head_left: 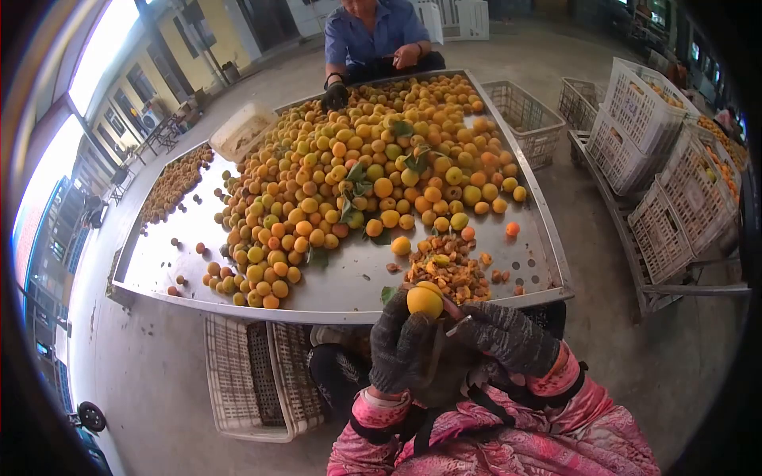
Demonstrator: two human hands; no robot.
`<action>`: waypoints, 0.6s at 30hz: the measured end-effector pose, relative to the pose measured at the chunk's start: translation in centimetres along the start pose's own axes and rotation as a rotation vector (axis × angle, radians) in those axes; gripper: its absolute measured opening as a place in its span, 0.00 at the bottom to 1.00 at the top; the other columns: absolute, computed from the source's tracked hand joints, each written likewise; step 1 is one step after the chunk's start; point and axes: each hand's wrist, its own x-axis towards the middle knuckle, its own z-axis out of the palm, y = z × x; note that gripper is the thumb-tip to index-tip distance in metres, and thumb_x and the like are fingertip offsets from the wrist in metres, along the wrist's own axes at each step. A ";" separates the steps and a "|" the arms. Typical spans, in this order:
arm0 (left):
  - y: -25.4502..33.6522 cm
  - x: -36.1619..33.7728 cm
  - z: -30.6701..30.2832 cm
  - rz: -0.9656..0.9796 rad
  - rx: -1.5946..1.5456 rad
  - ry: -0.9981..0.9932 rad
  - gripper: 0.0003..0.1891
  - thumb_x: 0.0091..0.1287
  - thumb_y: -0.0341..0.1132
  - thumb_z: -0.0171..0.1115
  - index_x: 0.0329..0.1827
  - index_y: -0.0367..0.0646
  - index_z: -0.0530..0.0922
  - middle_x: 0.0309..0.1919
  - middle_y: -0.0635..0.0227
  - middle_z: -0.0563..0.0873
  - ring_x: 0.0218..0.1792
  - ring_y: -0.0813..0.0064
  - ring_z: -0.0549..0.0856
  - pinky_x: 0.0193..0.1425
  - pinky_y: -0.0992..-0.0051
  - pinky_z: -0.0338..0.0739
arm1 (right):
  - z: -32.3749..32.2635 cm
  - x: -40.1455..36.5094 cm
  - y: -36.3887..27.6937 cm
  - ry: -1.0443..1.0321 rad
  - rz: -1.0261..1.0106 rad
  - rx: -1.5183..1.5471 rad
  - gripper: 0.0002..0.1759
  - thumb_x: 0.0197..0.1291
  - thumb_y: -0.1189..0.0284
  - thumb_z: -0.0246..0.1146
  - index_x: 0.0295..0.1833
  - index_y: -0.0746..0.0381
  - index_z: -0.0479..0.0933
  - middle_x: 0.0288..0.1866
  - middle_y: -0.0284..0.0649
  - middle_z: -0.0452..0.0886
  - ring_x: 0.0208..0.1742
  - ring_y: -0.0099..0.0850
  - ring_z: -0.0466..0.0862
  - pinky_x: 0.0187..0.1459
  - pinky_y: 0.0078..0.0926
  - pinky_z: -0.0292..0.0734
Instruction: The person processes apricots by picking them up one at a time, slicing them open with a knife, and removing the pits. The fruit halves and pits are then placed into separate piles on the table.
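Observation:
My left hand (399, 341), in a dark knit glove, grips a yellow-orange apricot (425, 301) just below the near edge of the metal sorting table (349, 278). In a matching glove, my right hand (508, 337) holds a small knife (459, 324) whose blade touches the apricot's right side. A big heap of apricots (373, 166) with some green leaves covers the table. A small pile of split pieces (452, 266) lies on the table directly beyond my hands.
A person in a blue shirt (373, 36) sits at the far side, with a gloved hand (334, 97) on the table rim. White plastic crates (659, 135) stand at right, some holding fruit. A flat crate (254, 381) lies on the floor near left. A white tub (242, 131) rests on the table.

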 end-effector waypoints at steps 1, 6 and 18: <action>-0.5 0.0 -0.4 0.002 -0.001 0.003 0.16 0.64 0.24 0.52 0.54 0.32 0.66 0.46 0.52 0.77 0.40 0.67 0.81 0.43 0.71 0.78 | -1.2 0.9 1.9 -0.030 -0.273 -0.304 0.21 0.59 0.76 0.56 0.59 0.65 0.69 0.58 0.51 0.71 0.57 0.39 0.75 0.52 0.34 0.74; 0.1 0.6 1.4 -0.031 0.000 0.031 0.20 0.68 0.37 0.53 0.58 0.33 0.67 0.47 0.58 0.78 0.49 0.67 0.79 0.53 0.69 0.75 | -0.3 0.8 1.1 -0.005 -0.451 -0.443 0.19 0.64 0.73 0.54 0.59 0.66 0.69 0.56 0.50 0.73 0.54 0.33 0.77 0.52 0.32 0.73; -2.2 0.6 0.5 0.023 0.132 0.052 0.22 0.69 0.43 0.51 0.58 0.34 0.66 0.46 0.58 0.79 0.46 0.71 0.79 0.52 0.72 0.75 | -0.2 2.7 5.8 0.259 -0.834 -0.832 0.23 0.50 0.77 0.60 0.55 0.67 0.72 0.55 0.53 0.73 0.55 0.46 0.76 0.55 0.39 0.73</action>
